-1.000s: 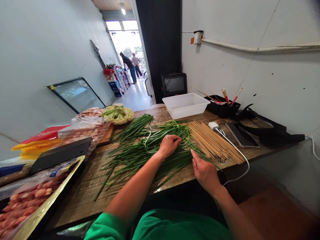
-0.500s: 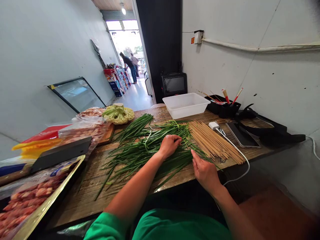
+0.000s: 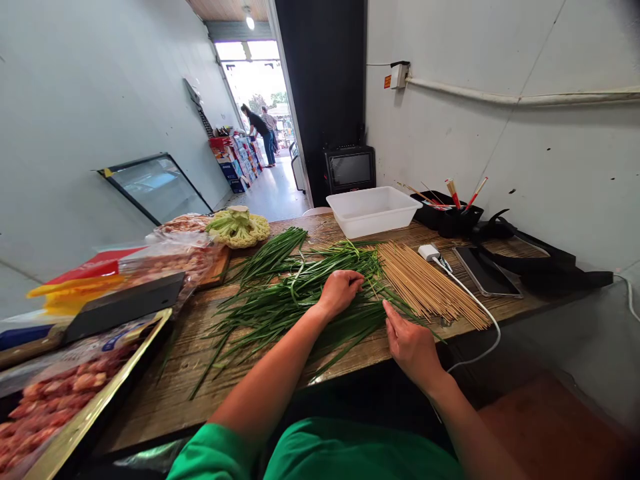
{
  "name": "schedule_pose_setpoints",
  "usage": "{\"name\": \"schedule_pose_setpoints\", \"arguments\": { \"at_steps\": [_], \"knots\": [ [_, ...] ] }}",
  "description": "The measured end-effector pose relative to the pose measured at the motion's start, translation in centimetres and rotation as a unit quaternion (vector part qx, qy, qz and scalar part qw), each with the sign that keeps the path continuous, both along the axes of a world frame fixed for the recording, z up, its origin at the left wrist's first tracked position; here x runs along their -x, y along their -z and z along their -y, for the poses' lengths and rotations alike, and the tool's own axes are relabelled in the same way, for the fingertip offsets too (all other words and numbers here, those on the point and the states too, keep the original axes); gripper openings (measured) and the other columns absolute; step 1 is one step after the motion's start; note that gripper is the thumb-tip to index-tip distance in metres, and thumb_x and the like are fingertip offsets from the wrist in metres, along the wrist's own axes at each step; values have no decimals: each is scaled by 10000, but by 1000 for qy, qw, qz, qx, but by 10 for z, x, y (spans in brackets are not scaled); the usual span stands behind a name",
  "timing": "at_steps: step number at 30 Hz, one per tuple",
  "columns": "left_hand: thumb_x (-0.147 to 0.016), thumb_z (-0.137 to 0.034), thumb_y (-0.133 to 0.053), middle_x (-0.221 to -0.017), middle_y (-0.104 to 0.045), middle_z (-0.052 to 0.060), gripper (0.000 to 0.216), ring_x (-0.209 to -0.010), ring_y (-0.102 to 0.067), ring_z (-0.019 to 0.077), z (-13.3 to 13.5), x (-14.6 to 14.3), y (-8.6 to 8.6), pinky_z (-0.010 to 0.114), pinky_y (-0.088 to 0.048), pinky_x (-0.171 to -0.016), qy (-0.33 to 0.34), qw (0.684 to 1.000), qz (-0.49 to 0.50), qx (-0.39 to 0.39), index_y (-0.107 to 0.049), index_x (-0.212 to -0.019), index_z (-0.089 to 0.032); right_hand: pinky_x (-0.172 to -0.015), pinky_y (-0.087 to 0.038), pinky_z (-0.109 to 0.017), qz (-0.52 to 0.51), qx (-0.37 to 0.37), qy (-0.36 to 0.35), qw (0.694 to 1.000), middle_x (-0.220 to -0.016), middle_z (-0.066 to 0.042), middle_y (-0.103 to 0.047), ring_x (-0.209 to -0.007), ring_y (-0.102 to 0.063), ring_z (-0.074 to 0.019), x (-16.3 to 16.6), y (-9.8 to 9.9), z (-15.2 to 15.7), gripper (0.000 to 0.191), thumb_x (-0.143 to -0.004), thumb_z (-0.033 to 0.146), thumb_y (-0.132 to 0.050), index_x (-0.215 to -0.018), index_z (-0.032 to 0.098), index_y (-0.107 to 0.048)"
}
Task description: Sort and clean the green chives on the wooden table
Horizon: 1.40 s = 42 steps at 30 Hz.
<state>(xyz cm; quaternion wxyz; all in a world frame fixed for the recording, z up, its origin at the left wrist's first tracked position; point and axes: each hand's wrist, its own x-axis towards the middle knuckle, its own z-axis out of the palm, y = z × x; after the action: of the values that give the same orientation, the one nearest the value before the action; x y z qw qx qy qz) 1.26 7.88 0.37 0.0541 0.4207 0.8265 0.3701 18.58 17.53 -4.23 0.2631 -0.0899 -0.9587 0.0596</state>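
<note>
A wide spread of green chives (image 3: 280, 293) lies across the wooden table (image 3: 165, 393). My left hand (image 3: 341, 291) rests on the chives with its fingers curled down into the stalks. My right hand (image 3: 411, 343) sits at the table's front edge, thumb up and fingers bent, touching the chive ends beside a pile of bamboo skewers (image 3: 425, 285). What the fingers of either hand pinch is hidden.
A white plastic tub (image 3: 373, 210) stands at the back, a black holder with chopsticks (image 3: 450, 210) and a phone (image 3: 486, 270) with charger cable (image 3: 465, 293) to the right. Cauliflower (image 3: 239, 227), bagged meat (image 3: 165, 260) and a meat tray (image 3: 60, 400) lie left. Two people stand far down the corridor.
</note>
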Motion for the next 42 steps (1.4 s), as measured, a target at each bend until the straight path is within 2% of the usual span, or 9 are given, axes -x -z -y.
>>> {"name": "schedule_pose_setpoints", "arguments": {
  "at_steps": [12,25,33,38,42],
  "knots": [
    [-810,-205,-519,-687,-698,9,218,-631,-611,118,-1,1,3,217,-457,-668,-5,1000,9,-12,-720,-883,-161,-653,-518,-222,9,-3,6,1000,-1027,-108,-697,-718,-678,-146,0,2,0,440,-912,197,-337,-1324,105,-464],
    [-811,-202,-519,-707,-705,19,229,-659,-621,125,-1,2,4,225,-462,-698,-4,1000,3,-14,-718,-912,-149,-592,-491,-213,3,-5,5,1000,-1077,-93,-682,-708,-678,-140,0,0,0,427,-916,197,-337,-1306,97,-477],
    [-807,-193,-533,-699,-707,17,220,-645,-624,120,-1,2,5,214,-462,-675,-2,1000,0,-23,-724,-909,-156,-562,-478,-206,1,-14,6,1000,-1003,-97,-706,-665,-673,-138,0,-1,0,419,-914,193,-352,-1294,90,-494],
    [-808,-188,-540,-733,-721,29,228,-656,-640,123,-1,1,4,212,-472,-672,-13,1000,10,-18,-722,-941,-155,-561,-483,-210,-11,-13,2,1000,-1025,-101,-699,-687,-678,-142,1,-1,0,418,-916,193,-349,-1292,83,-495],
    [-803,-177,-549,-830,-735,29,224,-742,-663,135,-1,1,4,223,-486,-727,-15,1000,0,-17,-724,-944,-179,-576,-495,-209,-2,-10,7,1000,-1030,-100,-698,-694,-679,-144,1,1,0,426,-913,196,-354,-1306,97,-483]
  ]
}}
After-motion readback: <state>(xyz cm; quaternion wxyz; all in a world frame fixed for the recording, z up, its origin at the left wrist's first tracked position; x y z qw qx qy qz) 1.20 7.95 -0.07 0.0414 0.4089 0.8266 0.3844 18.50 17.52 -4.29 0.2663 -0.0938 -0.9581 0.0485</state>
